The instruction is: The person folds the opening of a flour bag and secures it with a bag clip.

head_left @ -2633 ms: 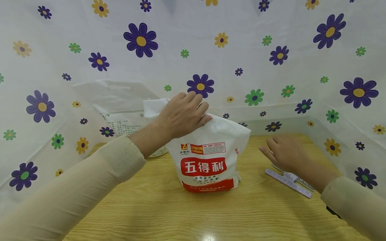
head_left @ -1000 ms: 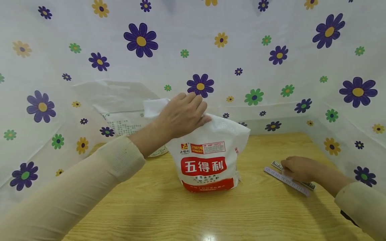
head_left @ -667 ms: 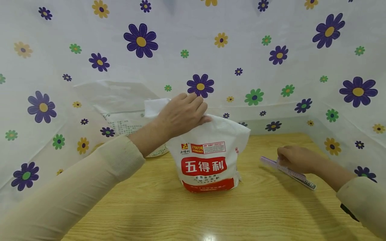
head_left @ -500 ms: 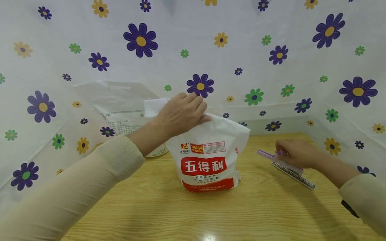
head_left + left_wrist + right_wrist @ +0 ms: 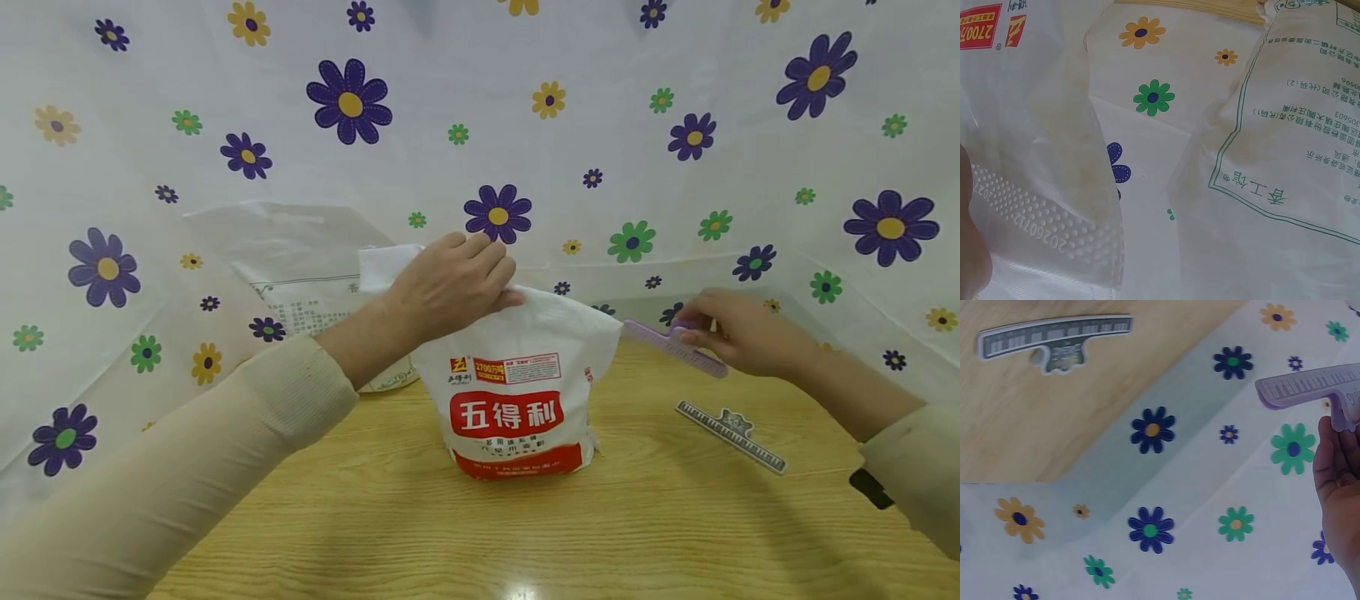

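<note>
The left hand (image 5: 450,287) grips the folded top of the white flour bag (image 5: 517,392), which stands upright mid-tabletop (image 5: 420,517). The right hand (image 5: 731,333) pinches a purple clip (image 5: 671,347) by its tab, lifted off the tabletop just right of the bag's top. The clip's long axis runs roughly level, its free end pointing left at the bag's upper right corner, near but apart. A grey clip (image 5: 731,436) lies flat on the tabletop below the right hand. Another printed bag (image 5: 300,275) leans behind the left arm
</note>
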The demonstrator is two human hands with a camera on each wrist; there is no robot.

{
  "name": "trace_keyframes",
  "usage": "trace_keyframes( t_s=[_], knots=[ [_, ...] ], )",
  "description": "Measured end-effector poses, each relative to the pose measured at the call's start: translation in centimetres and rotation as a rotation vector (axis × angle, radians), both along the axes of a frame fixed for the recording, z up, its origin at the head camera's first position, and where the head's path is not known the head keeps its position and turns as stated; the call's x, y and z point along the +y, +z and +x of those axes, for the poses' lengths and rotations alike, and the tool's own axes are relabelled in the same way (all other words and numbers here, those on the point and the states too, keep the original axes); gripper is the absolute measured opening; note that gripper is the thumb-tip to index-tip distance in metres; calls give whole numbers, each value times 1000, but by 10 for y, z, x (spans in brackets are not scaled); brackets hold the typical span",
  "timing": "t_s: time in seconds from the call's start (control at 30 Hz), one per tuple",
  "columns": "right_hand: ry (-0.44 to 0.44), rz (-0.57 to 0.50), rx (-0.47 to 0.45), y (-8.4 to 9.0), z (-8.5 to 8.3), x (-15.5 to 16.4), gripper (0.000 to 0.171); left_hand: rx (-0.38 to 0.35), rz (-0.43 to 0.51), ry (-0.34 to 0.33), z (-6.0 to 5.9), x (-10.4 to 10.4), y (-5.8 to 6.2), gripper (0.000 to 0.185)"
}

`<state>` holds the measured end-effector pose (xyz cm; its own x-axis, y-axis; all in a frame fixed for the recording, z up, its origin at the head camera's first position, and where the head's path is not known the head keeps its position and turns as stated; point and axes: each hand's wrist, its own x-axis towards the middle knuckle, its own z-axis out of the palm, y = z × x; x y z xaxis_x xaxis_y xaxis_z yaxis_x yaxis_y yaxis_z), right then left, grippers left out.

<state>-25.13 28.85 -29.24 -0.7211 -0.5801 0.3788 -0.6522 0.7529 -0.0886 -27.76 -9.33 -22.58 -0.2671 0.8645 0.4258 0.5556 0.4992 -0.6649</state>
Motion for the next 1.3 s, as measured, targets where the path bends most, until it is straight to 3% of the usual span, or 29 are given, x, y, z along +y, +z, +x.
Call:
trace_keyframes(
  t_s=[0.27, 0.57, 0.7, 0.87, 1.3],
  knots=[
    [-7, -46, 78, 24, 4, -13, 16, -4, 3, 4, 0, 0, 0, 41],
    [1, -131, -29, 46, 9, -20, 7, -10, 4, 1, -1, 1, -1, 40],
    [28, -133, -100, 50, 11, -30, 4, -14, 6, 0, -1, 1, -1, 40],
    [25, -111, -125, 50, 11, -40, 4, -16, 9, -2, -3, 0, -1, 39],
    [65, -76, -43, 57, 9, -57, 8, -31, 16, 29, -2, -1, -1, 42]
  ],
)
